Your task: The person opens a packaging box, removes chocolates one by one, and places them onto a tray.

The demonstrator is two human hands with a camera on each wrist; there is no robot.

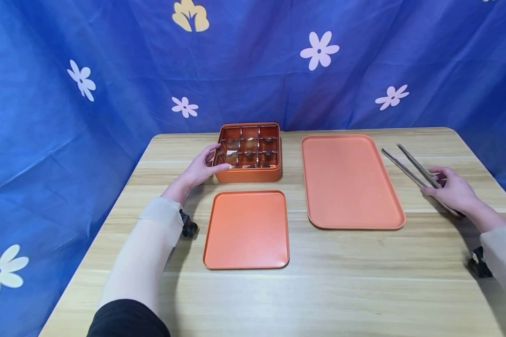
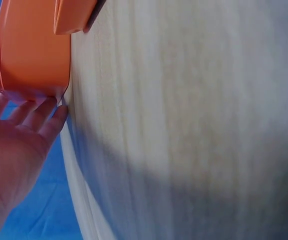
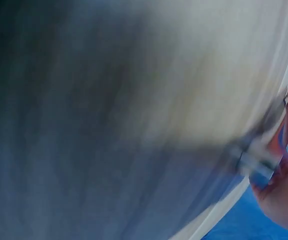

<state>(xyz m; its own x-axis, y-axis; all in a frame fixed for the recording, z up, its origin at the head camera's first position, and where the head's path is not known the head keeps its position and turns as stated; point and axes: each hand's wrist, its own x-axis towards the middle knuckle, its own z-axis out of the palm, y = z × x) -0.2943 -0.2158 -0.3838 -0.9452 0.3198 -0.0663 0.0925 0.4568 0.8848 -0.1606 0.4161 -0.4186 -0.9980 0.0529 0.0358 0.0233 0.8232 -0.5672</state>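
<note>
A square orange box with a divided insert stands at the back of the table; small dark and pale pieces lie in several compartments, too small to tell their kind. My left hand holds its front left corner, thumb at the front rim and fingers along the left wall. The left wrist view shows those fingers against the orange wall. On the right, my right hand grips metal tongs, whose arms stand apart and point to the back left. The right wrist view is blurred.
A square orange tray lies in front of the box. A larger salmon-coloured tray lies between the box and the tongs. A blue flowered cloth hangs behind the wooden table.
</note>
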